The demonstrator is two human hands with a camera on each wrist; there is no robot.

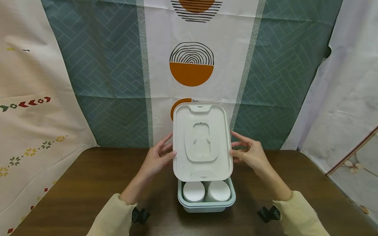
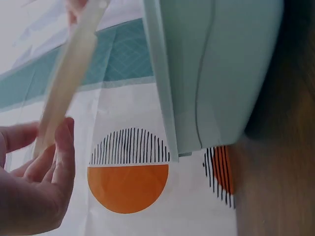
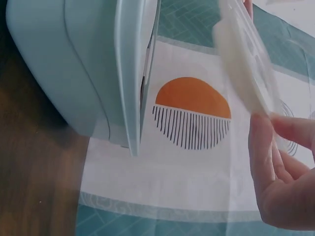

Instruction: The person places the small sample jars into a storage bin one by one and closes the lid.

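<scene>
A white rectangular lid (image 1: pixel 180 141) is held tilted up above a pale blue-green box (image 1: pixel 206 207). My left hand (image 1: pixel 157 156) pinches its left edge between thumb and fingers. The opposite edge is gripped the same way by my right hand (image 1: pixel 249 152). Inside the box stand two round white-topped containers, one on the left (image 1: pixel 193 191) and one on the right (image 1: pixel 219 190); the lid hides the box's far part. Both wrist views show the lid apart from the box's rim, with the left hand (image 2: pixel 42 172) and right hand (image 3: pixel 285 172) at its edges.
The box stands on a dark brown wooden table (image 1: pixel 118 167). Behind it hangs a green and white cloth (image 1: pixel 118 65) with orange half-circles. Pale patterned cloths hang at the left (image 1: pixel 35 121) and the right (image 1: pixel 348 98).
</scene>
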